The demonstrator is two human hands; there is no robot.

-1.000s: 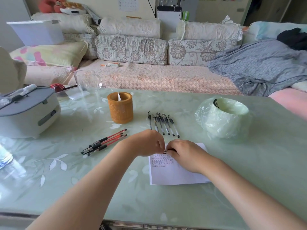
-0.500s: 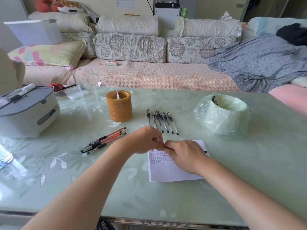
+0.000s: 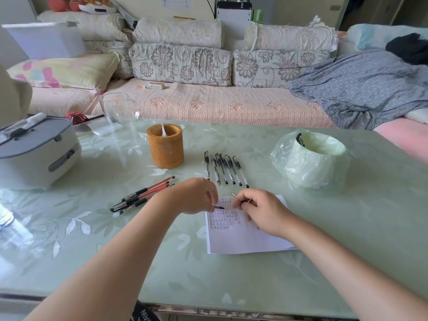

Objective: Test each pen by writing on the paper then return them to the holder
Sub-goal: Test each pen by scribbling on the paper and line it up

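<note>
Paper: the white sheet lies flat on the surface right under both hands, and its top left is already full of rows of little test marks.
What changed: half a second ago both hands were bunched together on one pen over the sheet. Now they've pulled apart, so the cap is off.
Left side: the left grip is pinching the small black cap just over the written rows.
Right side: the right grip is curled round the pen. Its tip pokes out up and to the left and doesn't look to be on the paper yet.
Other pens: the black row lies just beyond the sheet and the red bunch is off to the left, all flat on the surface.
Holder: the brown holder stands further back, and I can't make out any pen in it.
Meaning: imo the uncapping is done. A scribble comes next, then recap and drop it in, so there's plenty left.
</note>
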